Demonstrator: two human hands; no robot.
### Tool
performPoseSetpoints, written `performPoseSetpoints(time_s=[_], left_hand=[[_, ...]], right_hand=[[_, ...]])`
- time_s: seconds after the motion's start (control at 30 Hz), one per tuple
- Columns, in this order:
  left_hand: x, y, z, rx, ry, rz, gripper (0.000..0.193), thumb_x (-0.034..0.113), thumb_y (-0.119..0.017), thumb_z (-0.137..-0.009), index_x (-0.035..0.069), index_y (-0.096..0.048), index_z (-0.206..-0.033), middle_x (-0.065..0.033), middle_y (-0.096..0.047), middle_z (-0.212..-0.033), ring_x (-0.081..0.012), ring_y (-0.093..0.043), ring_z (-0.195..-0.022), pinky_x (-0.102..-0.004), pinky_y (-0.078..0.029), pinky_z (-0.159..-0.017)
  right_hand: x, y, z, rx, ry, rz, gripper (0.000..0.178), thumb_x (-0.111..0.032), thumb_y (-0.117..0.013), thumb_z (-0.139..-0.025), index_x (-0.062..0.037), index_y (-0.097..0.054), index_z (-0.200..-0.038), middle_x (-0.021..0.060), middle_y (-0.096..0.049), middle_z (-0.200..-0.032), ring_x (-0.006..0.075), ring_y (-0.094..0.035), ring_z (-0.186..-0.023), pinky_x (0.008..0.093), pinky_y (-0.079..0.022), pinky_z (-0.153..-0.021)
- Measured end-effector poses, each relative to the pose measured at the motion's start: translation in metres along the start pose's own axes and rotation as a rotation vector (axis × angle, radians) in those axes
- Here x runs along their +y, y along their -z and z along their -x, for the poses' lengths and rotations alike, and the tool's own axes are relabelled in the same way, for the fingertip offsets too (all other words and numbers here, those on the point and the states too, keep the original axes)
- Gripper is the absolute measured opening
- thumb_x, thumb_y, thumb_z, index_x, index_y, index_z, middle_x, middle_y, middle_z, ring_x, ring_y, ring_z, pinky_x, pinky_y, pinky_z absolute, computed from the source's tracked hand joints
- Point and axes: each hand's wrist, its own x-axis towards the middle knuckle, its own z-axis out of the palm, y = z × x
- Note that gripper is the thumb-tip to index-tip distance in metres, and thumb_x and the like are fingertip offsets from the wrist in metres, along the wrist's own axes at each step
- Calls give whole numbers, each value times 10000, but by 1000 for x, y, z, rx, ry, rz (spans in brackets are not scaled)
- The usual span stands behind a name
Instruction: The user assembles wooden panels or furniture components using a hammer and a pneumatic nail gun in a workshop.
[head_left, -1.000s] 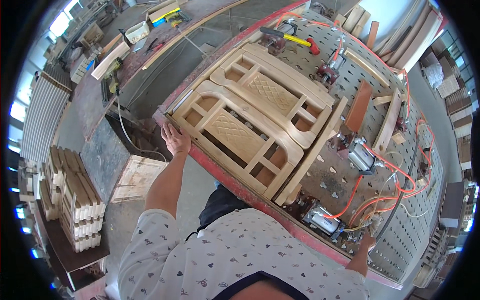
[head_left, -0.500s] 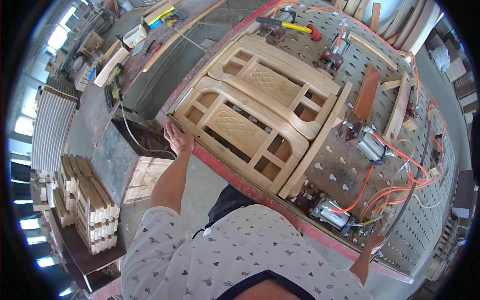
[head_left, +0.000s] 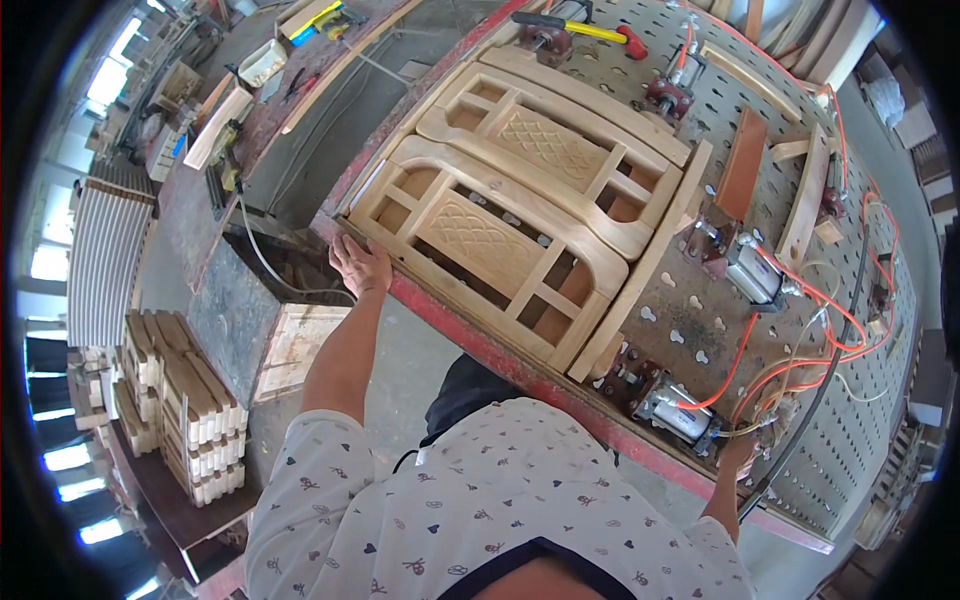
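My left hand (head_left: 361, 266) lies on the red front edge (head_left: 440, 317) of the perforated metal work table, fingers stretched and apart. Beside it, two carved wooden frame panels lie side by side: a near panel (head_left: 478, 238) and a far panel (head_left: 553, 147), both with lattice-carved centres and rounded corners. A long wooden bar (head_left: 645, 262) runs along their right end. My right hand (head_left: 738, 455) reaches to the near right corner, at a cluster of hose fittings behind a pneumatic cylinder (head_left: 676, 410). Its fingers are mostly hidden there.
A second cylinder (head_left: 752, 274) and orange air hoses (head_left: 828, 338) occupy the table's right side. Towards the back lies a hammer (head_left: 590, 32) with a yellow and black handle and red head. Stacked wooden parts (head_left: 185, 400) stand at left, below a side bench (head_left: 190, 225).
My right hand has moved from the table's near corner up and inward to the hose fittings. The left hand stays on the edge. The whole view has shifted slightly.
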Motion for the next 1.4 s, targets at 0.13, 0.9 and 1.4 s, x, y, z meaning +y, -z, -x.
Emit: performPoseSetpoints(time_s=[0.13, 0.9, 1.4], left_hand=[[-7, -3, -1, 18, -14, -8, 546, 296, -520, -887, -7, -476, -1338, -162, -358, -1508, -380, -327, -1336, -446, -344, -1109], [-6, -5, -6, -11, -42, -102, 513, 316, -534, -874, 12, -510, -1287, -143, -433, -1448, -382, -386, -1268, -447, -377, -1066], [-14, -8, -4, 24, -80, -87, 512, 315, -520, -883, 4, -508, -1290, -148, -423, -1465, -386, -377, -1284, -454, -365, -1076]], right_hand=[[9, 17, -12, 32, 51, -15, 367, -409, -494, -939, -63, -484, -1060, 213, -644, -856, 423, -632, -743, 535, -489, -630], [-14, 38, -22, 79, -30, 60, 278, -345, -446, -955, -94, -518, -1049, 197, -662, -916, 402, -633, -764, 504, -493, -658], [18, 31, -34, 201, 158, 207, 288, -343, -466, -949, -82, -528, -1053, 207, -664, -912, 405, -635, -763, 504, -498, -672]])
